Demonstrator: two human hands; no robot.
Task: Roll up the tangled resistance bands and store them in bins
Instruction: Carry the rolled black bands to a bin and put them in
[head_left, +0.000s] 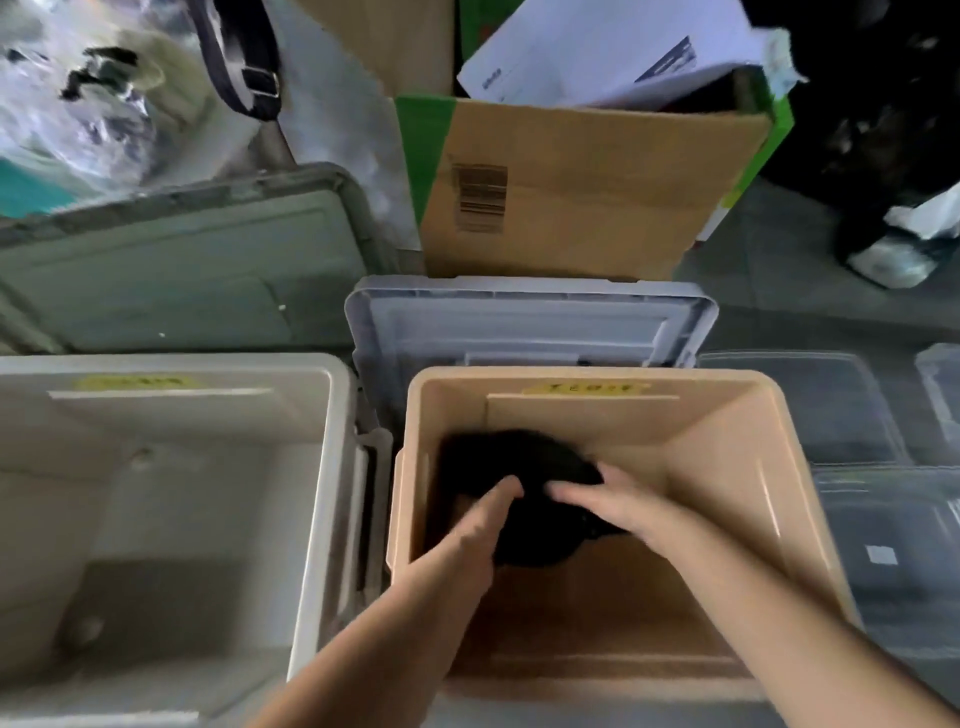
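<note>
A black bundle of resistance bands (498, 457) lies inside the tan bin (727, 431) in the middle of the view, toward its far left corner. Both my arms reach down into this bin. My left hand (480, 525) lies on the near left side of the bundle with its fingers stretched over it. My right hand (605, 499) rests on the bundle's right side, fingers pointing left across the black material. The frame is blurred, so I cannot see whether any finger curls around a band.
A white bin (322, 415) stands to the left of the tan one, nothing visible inside. Behind are a grey lid (519, 317), a green-grey lid (171, 260) and a cardboard box (582, 192) holding papers. Clear plastic containers (831, 415) sit at the right.
</note>
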